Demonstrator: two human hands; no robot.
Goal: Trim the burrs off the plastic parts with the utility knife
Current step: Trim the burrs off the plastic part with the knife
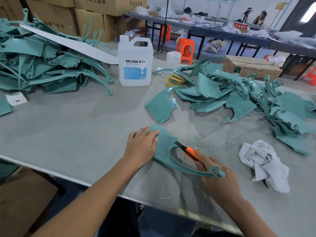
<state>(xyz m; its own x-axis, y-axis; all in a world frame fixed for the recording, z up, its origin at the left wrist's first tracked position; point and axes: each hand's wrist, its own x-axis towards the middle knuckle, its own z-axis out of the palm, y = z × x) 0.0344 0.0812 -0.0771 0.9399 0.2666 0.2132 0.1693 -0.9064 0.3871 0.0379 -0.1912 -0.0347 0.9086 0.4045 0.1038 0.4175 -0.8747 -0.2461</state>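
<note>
Two heaps of teal parts on a grey table [68,134] strewn with shavings [202,145]: upper-left heap [42,65], right heap [239,103]. Between them a clear jug [135,62]; lower right, a crumpled rag [263,165]. Behind, boxes [56,16], orange stools [185,48]. Lower centre: one part [164,147] flat on the table, long axis upper left to lower right, hooked tip lower right. Left hand [142,146] pressing its wide end, fingers straight, together. Right hand [217,178] clamped round the knife [189,152], blade pointing upper left.

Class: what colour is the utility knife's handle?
Orange utility knife handle, clearest in the head view.
</note>
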